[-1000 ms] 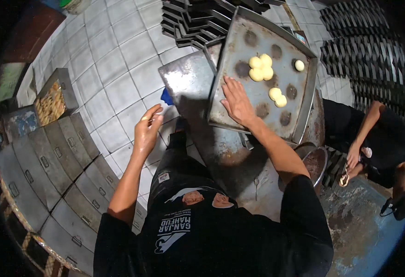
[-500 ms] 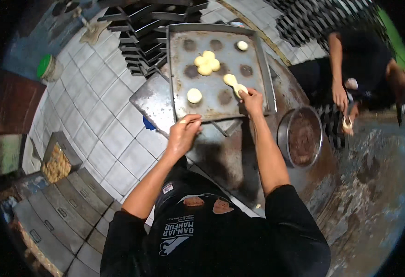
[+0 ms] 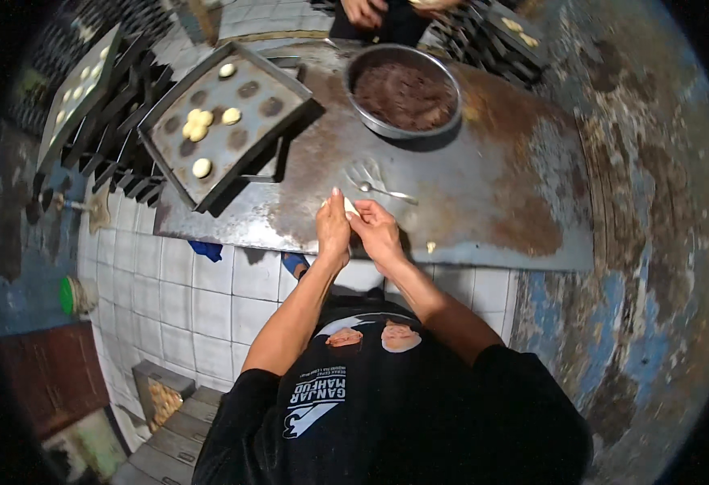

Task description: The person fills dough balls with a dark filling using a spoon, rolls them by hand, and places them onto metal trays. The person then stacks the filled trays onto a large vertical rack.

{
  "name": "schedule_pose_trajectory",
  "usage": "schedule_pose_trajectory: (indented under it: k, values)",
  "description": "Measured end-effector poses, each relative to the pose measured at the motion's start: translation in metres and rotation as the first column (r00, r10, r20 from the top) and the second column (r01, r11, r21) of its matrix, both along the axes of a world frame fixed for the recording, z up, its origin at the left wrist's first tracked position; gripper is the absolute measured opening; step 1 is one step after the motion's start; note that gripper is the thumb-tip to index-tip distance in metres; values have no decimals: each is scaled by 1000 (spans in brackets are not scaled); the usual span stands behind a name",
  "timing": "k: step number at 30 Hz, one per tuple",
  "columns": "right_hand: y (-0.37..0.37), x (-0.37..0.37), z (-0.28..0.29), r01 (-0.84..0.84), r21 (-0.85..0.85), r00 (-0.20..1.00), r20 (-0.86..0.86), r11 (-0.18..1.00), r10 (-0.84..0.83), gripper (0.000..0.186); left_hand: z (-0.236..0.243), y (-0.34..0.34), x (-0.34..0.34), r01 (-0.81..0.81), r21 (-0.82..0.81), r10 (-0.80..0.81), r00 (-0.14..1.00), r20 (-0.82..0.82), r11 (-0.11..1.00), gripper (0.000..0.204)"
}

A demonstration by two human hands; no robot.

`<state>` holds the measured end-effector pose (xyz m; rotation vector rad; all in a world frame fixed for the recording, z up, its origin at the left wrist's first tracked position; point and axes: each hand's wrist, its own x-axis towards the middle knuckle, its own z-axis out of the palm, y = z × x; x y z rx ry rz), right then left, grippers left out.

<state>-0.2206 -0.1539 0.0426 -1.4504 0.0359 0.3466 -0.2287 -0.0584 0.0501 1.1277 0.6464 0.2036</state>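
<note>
Both my hands are together just above the near edge of the metal table. A small piece of pale dough point(image 3: 350, 207) shows between them. My left hand point(image 3: 334, 225) has its fingers pointing away from me and pressed close against the dough. From the other side, the bent fingers of my right hand point(image 3: 377, 233) close round it. How much dough lies inside the hands is hidden. Left of them is a baking tray point(image 3: 244, 144) with a cluster of yellow dough balls point(image 3: 198, 124) touching one another. Single dough balls point(image 3: 202, 167) sit apart on the same tray.
A steel bowl point(image 3: 409, 132) of dark brown filling point(image 3: 407, 95) stands beyond my hands. A spoon point(image 3: 387, 193) lies before it, and a dough scrap point(image 3: 431, 246) near the table edge. Another person's hand point(image 3: 362, 11) shows at the far side. Stacked dark trays point(image 3: 108, 137) stand left.
The view has swung right, so the tray sits farther left. My hands have left the tray and come together over the table. The dough my right hand held there is let go.
</note>
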Motion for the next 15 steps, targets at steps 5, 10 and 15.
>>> schedule_pose_trajectory:
  k: [5,10,15]
  values:
    - [-54,-2,19,-46,117,998,52,992,40,26,1,-24,-20,193,6,-193,977,86,981,60]
    - [-68,-25,-52,-205,-586,714,458,784,529,19,-93,-9,-79,559,162,-517,822,-239,813,42]
    - [-69,60,-74,-111,-551,821,419,827,389,20,-53,-3,-67,457,-197,-483,869,-111,867,39]
